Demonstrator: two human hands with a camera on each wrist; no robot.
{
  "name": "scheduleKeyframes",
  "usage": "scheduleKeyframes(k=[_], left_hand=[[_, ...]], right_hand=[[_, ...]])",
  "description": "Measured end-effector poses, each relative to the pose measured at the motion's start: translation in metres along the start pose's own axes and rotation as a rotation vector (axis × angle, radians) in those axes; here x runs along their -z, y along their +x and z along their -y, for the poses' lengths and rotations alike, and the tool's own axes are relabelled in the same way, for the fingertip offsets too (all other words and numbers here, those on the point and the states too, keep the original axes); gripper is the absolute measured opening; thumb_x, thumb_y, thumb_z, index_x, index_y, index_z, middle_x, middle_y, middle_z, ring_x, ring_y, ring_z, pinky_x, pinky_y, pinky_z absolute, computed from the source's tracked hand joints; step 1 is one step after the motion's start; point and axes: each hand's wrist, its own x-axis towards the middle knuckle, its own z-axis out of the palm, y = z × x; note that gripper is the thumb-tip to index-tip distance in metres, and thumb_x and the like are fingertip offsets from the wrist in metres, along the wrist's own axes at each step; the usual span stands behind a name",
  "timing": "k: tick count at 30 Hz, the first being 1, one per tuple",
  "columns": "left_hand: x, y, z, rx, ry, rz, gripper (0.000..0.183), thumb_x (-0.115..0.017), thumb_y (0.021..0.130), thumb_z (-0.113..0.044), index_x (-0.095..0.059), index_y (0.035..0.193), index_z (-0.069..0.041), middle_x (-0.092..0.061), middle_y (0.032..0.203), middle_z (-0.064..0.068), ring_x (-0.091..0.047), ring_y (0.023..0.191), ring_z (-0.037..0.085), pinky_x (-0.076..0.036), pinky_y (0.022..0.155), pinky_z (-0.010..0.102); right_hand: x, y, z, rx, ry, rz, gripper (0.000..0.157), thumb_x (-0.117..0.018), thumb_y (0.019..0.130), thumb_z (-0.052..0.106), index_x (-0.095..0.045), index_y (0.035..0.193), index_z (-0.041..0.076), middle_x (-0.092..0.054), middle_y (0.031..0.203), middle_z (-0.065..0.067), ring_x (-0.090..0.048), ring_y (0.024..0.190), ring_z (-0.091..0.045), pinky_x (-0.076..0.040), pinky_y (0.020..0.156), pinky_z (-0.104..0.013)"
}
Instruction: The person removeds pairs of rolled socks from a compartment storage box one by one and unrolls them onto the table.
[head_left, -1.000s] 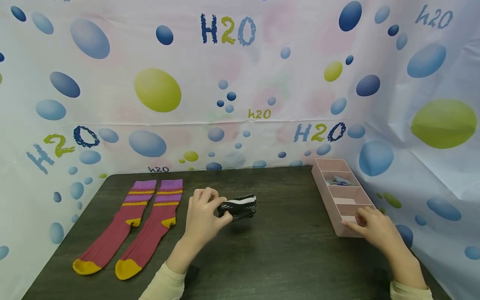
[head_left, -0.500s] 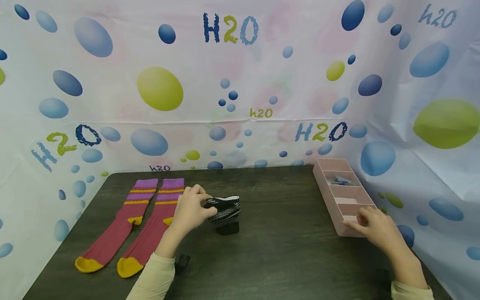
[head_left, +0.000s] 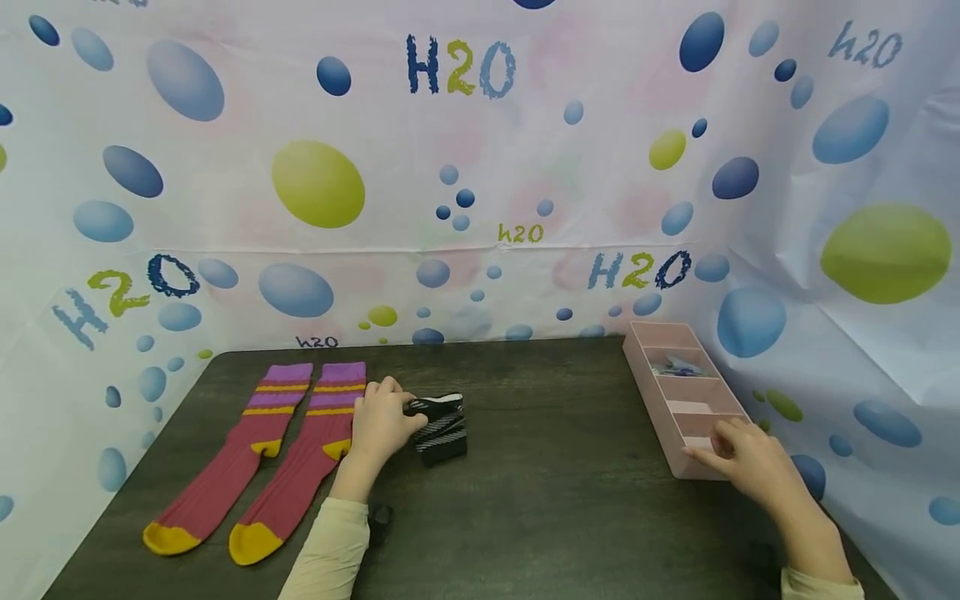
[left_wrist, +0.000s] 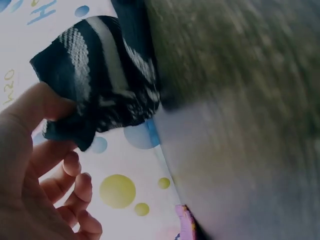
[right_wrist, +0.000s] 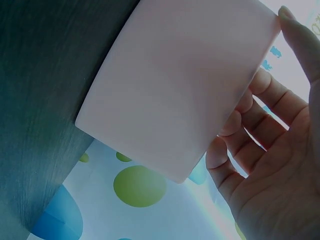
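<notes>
My left hand [head_left: 384, 421] pinches a black sock [head_left: 442, 433] with white stripes, folded into a small bundle, between thumb and forefinger. In the left wrist view, the bundled black sock [left_wrist: 107, 70] sticks out beyond the fingertips and the other fingers curl loosely below it. Over on the right, my right hand [head_left: 746, 462] lies at the near end of a pink compartment box [head_left: 660, 417]. Its thumb meets the box's rim at a corner, and the curled fingers reach behind the top edge of the end wall [right_wrist: 165, 90], which partly hides their tips.
Two long maroon socks [head_left: 225, 475] with purple cuffs and yellow heels and toes lie side by side at the left of the dark table [head_left: 540, 517]. Small packets [head_left: 678, 367] sit in one box compartment. A patterned curtain [head_left: 480, 150] rises behind the table and along both sides.
My left hand has moved left with the black sock, toward the maroon socks. The bundle has turned, so its striped side faces me more. My right hand stays at the box.
</notes>
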Motion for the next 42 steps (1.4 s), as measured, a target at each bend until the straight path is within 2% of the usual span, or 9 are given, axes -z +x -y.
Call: scheduleKeyframes(k=[5, 12, 17, 20, 24, 29, 34, 37, 42], left_hand=[[0.001, -0.001, -0.003, 0.006, 0.045, 0.017, 0.037, -0.074, 0.081, -0.031, -0.074, 0.112, -0.012, -0.058, 0.099, 0.008, -0.047, 0.094, 0.029, -0.038, 0.073, 0.042], [0.008, -0.003, -0.003, 0.000, 0.046, 0.077, 0.033, -0.075, 0.083, -0.027, -0.072, 0.115, -0.016, -0.061, 0.105, 0.011, -0.052, 0.097, 0.032, -0.043, 0.074, 0.045], [0.016, -0.006, -0.002, -0.020, 0.053, 0.168, 0.042, -0.078, 0.081, -0.031, -0.069, 0.120, -0.018, -0.062, 0.115, 0.011, -0.054, 0.106, 0.035, -0.046, 0.079, 0.050], [0.020, -0.008, -0.003, -0.019, 0.038, 0.231, 0.053, -0.080, 0.079, -0.034, -0.064, 0.127, -0.019, -0.060, 0.122, 0.013, -0.053, 0.110, 0.036, -0.045, 0.083, 0.052], [0.025, -0.010, -0.004, -0.016, 0.041, 0.296, 0.067, -0.081, 0.076, -0.039, -0.057, 0.136, -0.021, -0.056, 0.128, 0.014, -0.051, 0.114, 0.036, -0.045, 0.087, 0.054], [0.027, -0.012, -0.004, -0.019, 0.041, 0.335, 0.077, -0.083, 0.074, -0.043, -0.052, 0.140, -0.022, -0.054, 0.132, 0.014, -0.051, 0.117, 0.036, -0.044, 0.092, 0.057], [0.029, -0.012, -0.004, -0.023, 0.030, 0.340, 0.080, -0.082, 0.073, -0.045, -0.050, 0.143, -0.022, -0.053, 0.136, 0.014, -0.050, 0.119, 0.037, -0.043, 0.094, 0.057], [0.030, -0.012, -0.003, -0.024, 0.029, 0.338, 0.079, -0.081, 0.074, -0.045, -0.050, 0.143, -0.022, -0.053, 0.137, 0.014, -0.050, 0.120, 0.037, -0.043, 0.094, 0.057], [0.031, -0.011, -0.005, -0.038, 0.019, 0.325, 0.071, -0.079, 0.078, -0.043, -0.053, 0.140, -0.022, -0.054, 0.134, 0.014, -0.051, 0.119, 0.036, -0.044, 0.094, 0.057]], right_hand=[[0.000, -0.002, 0.001, -0.002, 0.003, 0.010, 0.045, -0.075, 0.081, 0.046, -0.044, 0.066, 0.017, -0.038, 0.064, 0.003, -0.033, 0.057, -0.009, -0.026, 0.054, -0.027], [0.003, 0.000, 0.004, -0.004, -0.004, 0.028, 0.045, -0.074, 0.082, 0.047, -0.044, 0.066, 0.017, -0.039, 0.066, 0.002, -0.034, 0.059, -0.010, -0.027, 0.055, -0.027], [0.008, 0.004, 0.010, -0.022, -0.017, 0.104, 0.044, -0.070, 0.085, 0.049, -0.047, 0.070, 0.015, -0.042, 0.067, 0.001, -0.037, 0.060, -0.012, -0.029, 0.055, -0.027], [0.013, 0.006, 0.015, -0.016, -0.030, 0.111, 0.043, -0.068, 0.086, 0.050, -0.048, 0.072, 0.015, -0.044, 0.069, 0.001, -0.038, 0.059, -0.013, -0.029, 0.054, -0.028], [0.018, 0.012, 0.023, 0.046, -0.045, 0.022, 0.041, -0.071, 0.085, 0.046, -0.045, 0.070, 0.017, -0.042, 0.069, 0.004, -0.035, 0.055, -0.010, -0.028, 0.052, -0.026], [0.017, 0.024, 0.041, 0.155, -0.069, -0.074, 0.034, -0.075, 0.083, 0.035, -0.049, 0.071, 0.017, -0.045, 0.069, 0.006, -0.036, 0.059, -0.007, -0.030, 0.053, -0.024], [0.014, 0.040, 0.072, 0.237, -0.055, -0.072, 0.023, -0.076, 0.083, 0.029, -0.059, 0.081, 0.014, -0.055, 0.075, 0.003, -0.043, 0.063, -0.009, -0.039, 0.056, -0.028], [0.004, 0.053, 0.093, 0.297, -0.057, -0.086, 0.022, -0.077, 0.082, 0.028, -0.062, 0.087, 0.012, -0.057, 0.078, 0.000, -0.050, 0.066, -0.013, -0.043, 0.060, -0.033], [-0.020, 0.074, 0.129, 0.461, -0.071, -0.145, 0.024, -0.079, 0.080, 0.029, -0.064, 0.088, 0.012, -0.060, 0.080, -0.001, -0.057, 0.070, -0.017, -0.045, 0.062, -0.035]])
